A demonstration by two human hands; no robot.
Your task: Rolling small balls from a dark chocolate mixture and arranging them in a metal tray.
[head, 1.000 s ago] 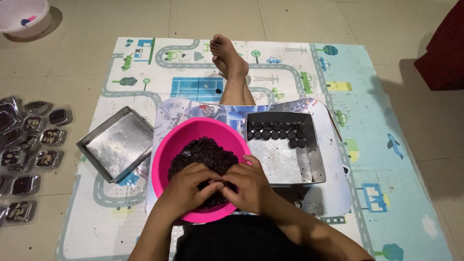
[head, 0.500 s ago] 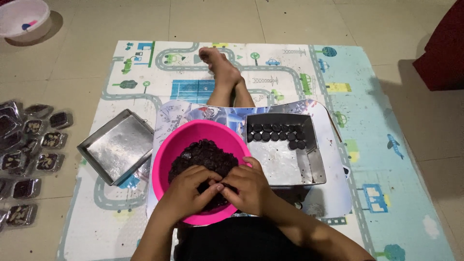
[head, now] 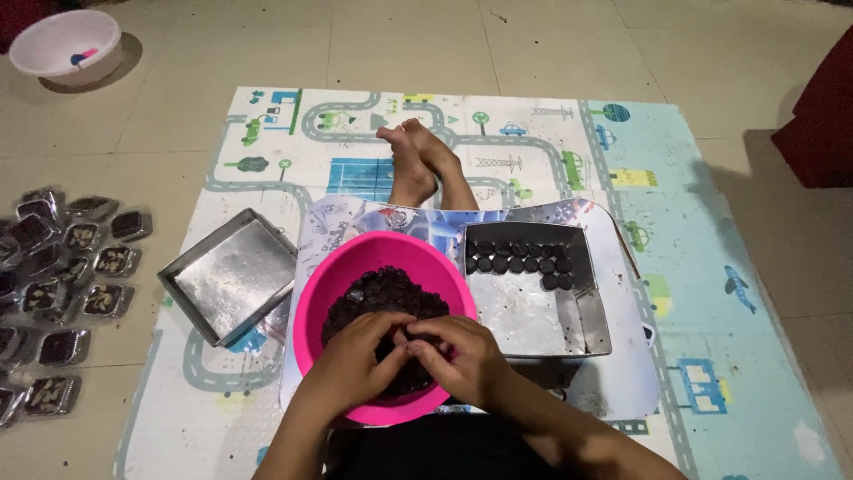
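Both hands are down in the pink bowl (head: 355,267), which sits on the play mat (head: 711,222) right in front of the person; the left hand (head: 355,360) and right hand (head: 462,356) are pressed together, fingertips meeting over a bit of the dark mixture (head: 382,293), though I can't tell how tight the pinch is; just right of the bowl is a steel tray (head: 533,311) with rows of dark round pieces (head: 524,258) along its far edge; an empty-looking steel tray (head: 227,276) sits tilted to the left; wrapped packs (head: 62,276) lie on the floor further left.
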